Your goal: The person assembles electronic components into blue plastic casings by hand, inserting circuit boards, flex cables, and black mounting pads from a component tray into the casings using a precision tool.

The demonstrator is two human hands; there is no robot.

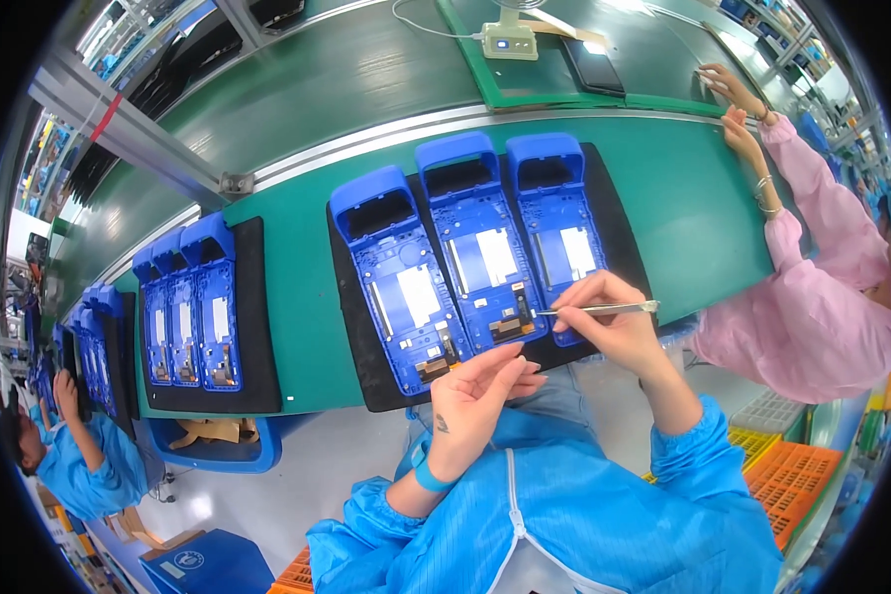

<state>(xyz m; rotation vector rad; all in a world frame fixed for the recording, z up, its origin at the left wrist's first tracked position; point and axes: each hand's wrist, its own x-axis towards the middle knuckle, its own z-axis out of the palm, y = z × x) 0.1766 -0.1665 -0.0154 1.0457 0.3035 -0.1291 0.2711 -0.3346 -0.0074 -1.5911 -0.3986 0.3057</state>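
Note:
Three blue device housings (403,282) lie side by side on a black mat (619,213), each with a raised hollow end away from me and a white rectangle inside. My right hand (614,322) grips metal tweezers (619,308), their tips pointing left over the gap between the middle housing (485,247) and the right housing (564,223). Small dark and copper-coloured parts (508,327) sit at the middle housing's near end. Close to the left housing's near corner, my left hand (470,406) has its thumb and fingers drawn together; anything between them is too small to make out.
More blue housings (183,312) rest on another black mat (257,346) to the left. At right, a co-worker in a pink sleeve (792,327) reaches over the green bench (708,228). Another person (94,455) works far left. A blue bin (223,453) hangs below the bench.

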